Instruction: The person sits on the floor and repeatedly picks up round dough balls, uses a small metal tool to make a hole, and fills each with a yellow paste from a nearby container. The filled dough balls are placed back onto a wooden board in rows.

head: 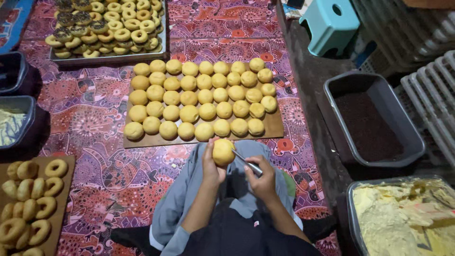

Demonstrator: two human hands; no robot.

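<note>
The bun, round and golden, sits above the person's lap, just below the near edge of the board. It has no clear long axis. The left hand cups it from the left and below, fingers wrapped round its side. A metal tool, thin and silvery, meets the bun's right side; its long axis runs from that tip at upper left down to lower right, into the right hand, which is closed round its handle. Which kind of tool it is cannot be told.

The board carries rows of similar buns on a patterned cloth. Further up, a tray holds topped ring doughnuts. At lower left, a second board bears plain rings. To the right stand a grey tub of dark sprinkles, and below it a tub of pale yellow cream. A teal stool stands at the top.
</note>
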